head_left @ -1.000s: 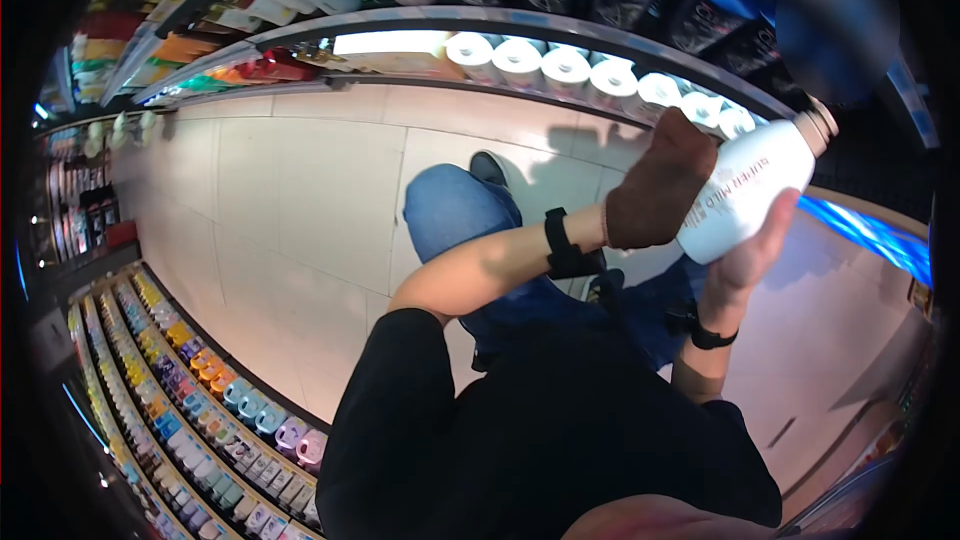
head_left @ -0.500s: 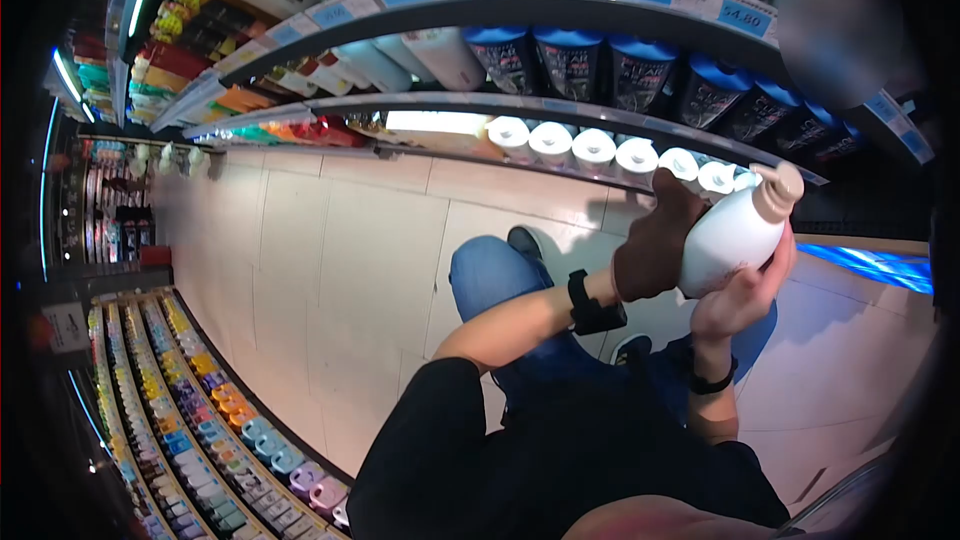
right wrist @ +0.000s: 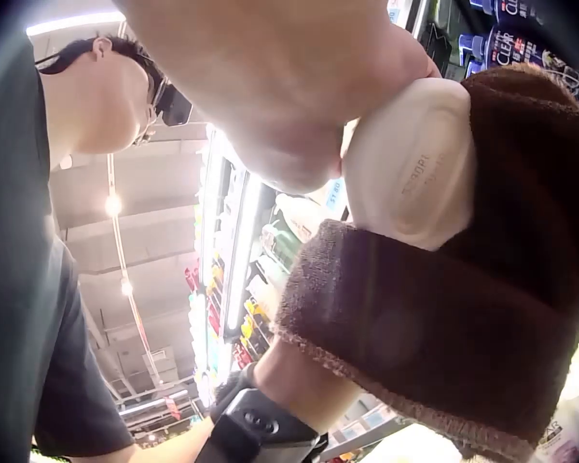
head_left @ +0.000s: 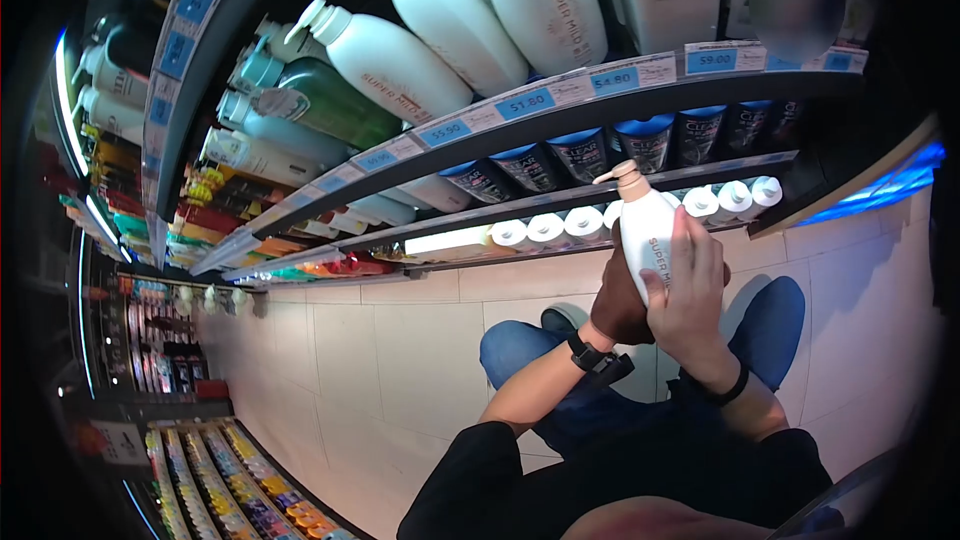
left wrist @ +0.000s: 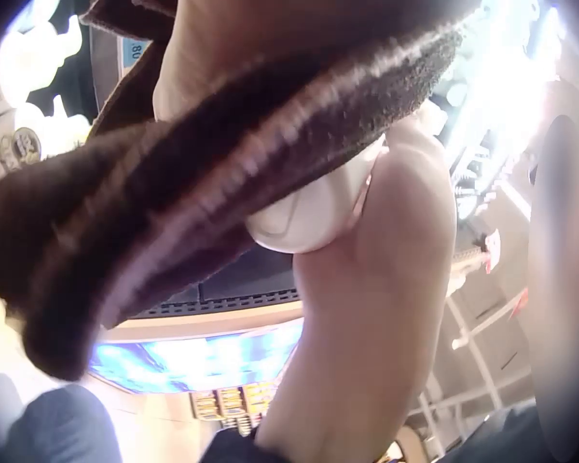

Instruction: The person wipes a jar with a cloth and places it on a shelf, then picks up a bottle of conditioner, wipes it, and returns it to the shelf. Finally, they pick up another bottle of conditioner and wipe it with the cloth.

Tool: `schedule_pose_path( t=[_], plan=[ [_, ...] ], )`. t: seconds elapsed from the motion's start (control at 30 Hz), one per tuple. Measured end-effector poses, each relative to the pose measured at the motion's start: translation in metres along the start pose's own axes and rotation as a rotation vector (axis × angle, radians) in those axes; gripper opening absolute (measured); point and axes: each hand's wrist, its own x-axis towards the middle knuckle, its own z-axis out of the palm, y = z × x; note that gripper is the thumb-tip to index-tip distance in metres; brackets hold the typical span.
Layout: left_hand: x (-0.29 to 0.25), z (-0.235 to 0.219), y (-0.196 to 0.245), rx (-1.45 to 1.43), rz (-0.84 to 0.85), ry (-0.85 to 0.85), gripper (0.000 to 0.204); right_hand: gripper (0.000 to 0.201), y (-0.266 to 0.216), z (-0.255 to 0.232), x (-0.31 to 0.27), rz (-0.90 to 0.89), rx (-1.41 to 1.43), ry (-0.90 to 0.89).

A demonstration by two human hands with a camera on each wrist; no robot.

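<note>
Cloth (head_left: 622,308), brown and plush, covered most of the left hand (left wrist: 201,56) and lay against a white pump bottle (head_left: 646,225); how far that hand's fingers curled could not be told. The right hand (head_left: 692,290) held the bottle's other side, fingers and thumb bent round it. The bottle, slightly tilted with its pump uppermost, was between both hands, before the stocked shelves (head_left: 640,82).
</note>
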Motion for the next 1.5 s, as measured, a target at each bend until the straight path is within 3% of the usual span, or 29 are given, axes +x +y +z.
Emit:
schedule_pose_path(
  t=[0.07, 0.13, 0.23, 0.27, 0.33, 0.37, 0.4, 0.47, 0.5, 0.6, 0.63, 0.67, 0.73, 0.77, 0.83, 0.87, 0.93, 1.0, 1.07, 1.1, 1.13, 1.2, 1.27, 1.33, 1.37, 1.4, 1.47, 1.5],
  plan=[
    [-0.008, -0.002, -0.032, 0.274, 0.028, -0.150, 0.088, 0.114, -0.006, -0.002, 0.001, -0.004, 0.060, -0.027],
    [-0.005, -0.002, -0.020, 0.259, 0.066, -0.177, 0.084, 0.122, -0.004, -0.007, -0.002, 0.018, 0.046, -0.067],
    [-0.009, 0.005, 0.003, -0.708, -0.335, 0.042, 0.067, 0.126, 0.001, -0.011, -0.008, 0.054, 0.157, -0.261],
    [-0.007, 0.005, 0.004, -0.712, -0.340, 0.023, 0.067, 0.126, 0.003, -0.012, -0.010, 0.069, 0.150, -0.252],
    [0.002, -0.001, 0.011, -0.429, -0.259, -0.020, 0.064, 0.124, 0.006, -0.015, -0.014, 0.047, 0.256, -0.260],
    [0.007, 0.002, 0.017, -0.736, -0.361, 0.010, 0.062, 0.124, 0.006, -0.018, -0.017, 0.073, 0.250, -0.250],
    [0.003, -0.002, 0.013, -0.742, -0.375, -0.018, 0.062, 0.122, 0.006, -0.023, -0.019, 0.080, 0.292, -0.298],
    [-0.007, -0.014, -0.007, 0.138, 0.015, -0.189, 0.062, 0.121, 0.008, -0.029, -0.026, 0.106, 0.324, -0.334],
    [-0.013, -0.004, -0.015, -0.423, -0.191, -0.166, 0.056, 0.119, 0.010, -0.031, -0.030, 0.047, 0.360, -0.330],
    [0.008, -0.010, 0.036, -0.127, 0.027, -0.106, 0.046, 0.116, 0.013, -0.039, -0.034, -0.010, 0.430, -0.337],
    [0.000, -0.009, 0.022, -0.415, -0.132, -0.068, 0.049, 0.116, 0.011, -0.040, -0.034, 0.067, 0.522, -0.417],
    [0.000, -0.008, 0.022, -0.674, -0.256, -0.058, 0.034, 0.116, 0.009, -0.041, -0.034, 0.142, 0.618, -0.496],
    [-0.026, -0.016, -0.037, -0.343, -0.163, -0.013, 0.028, 0.115, 0.011, -0.037, -0.030, 0.169, 0.656, -0.492],
    [-0.030, -0.017, -0.047, -0.340, -0.151, -0.022, 0.028, 0.115, 0.012, -0.036, -0.027, 0.189, 0.688, -0.499],
    [-0.023, -0.015, -0.045, -0.368, -0.295, 0.053, 0.025, 0.116, 0.016, -0.029, -0.023, 0.203, 0.714, -0.495],
    [-0.020, -0.012, -0.044, -0.369, -0.283, 0.050, 0.025, 0.113, 0.019, -0.021, -0.021, 0.253, 0.736, -0.488],
    [0.002, 0.000, 0.005, -0.550, -0.180, 0.004, 0.027, 0.111, 0.021, -0.019, -0.016, 0.293, 0.754, -0.472],
    [0.008, 0.004, 0.016, -0.450, -0.131, -0.037, 0.030, 0.106, 0.018, -0.019, -0.014, 0.296, 0.662, -0.415],
    [-0.006, 0.010, -0.005, -0.968, -0.492, 0.159, 0.033, 0.103, 0.021, -0.007, -0.030, 0.192, 0.565, -0.308],
    [-0.003, 0.012, -0.001, -0.771, -0.406, 0.170, 0.033, 0.101, 0.019, -0.005, -0.035, 0.094, 0.474, -0.207],
    [0.000, 0.011, 0.004, -0.770, -0.407, 0.170, 0.033, 0.101, 0.017, -0.003, -0.039, 0.094, 0.475, -0.207],
    [0.007, 0.003, 0.019, 0.041, 0.158, -0.011, 0.031, 0.095, 0.010, -0.005, -0.045, 0.122, 0.448, -0.123],
    [0.005, 0.002, 0.015, 0.161, 0.160, -0.074, 0.038, 0.094, 0.000, -0.008, -0.046, 0.167, 0.449, -0.056],
    [-0.009, 0.004, -0.016, -0.486, -0.419, -0.055, 0.052, 0.092, -0.001, -0.008, -0.050, 0.209, 0.452, 0.003],
    [-0.018, 0.004, -0.047, 0.005, -0.067, -0.173, 0.052, 0.093, 0.004, -0.003, -0.055, 0.245, 0.437, 0.009],
    [0.001, 0.003, -0.008, 0.165, 0.059, -0.231, 0.048, 0.093, 0.009, 0.002, -0.058, 0.280, 0.423, 0.014],
    [0.005, 0.011, -0.002, 0.571, 0.293, -0.271, 0.062, 0.091, 0.016, 0.005, -0.063, 0.327, 0.406, 0.018],
    [-0.006, 0.026, -0.023, 0.010, -0.089, -0.239, 0.063, 0.086, 0.020, 0.003, -0.064, 0.429, 0.493, 0.019]
  ],
)
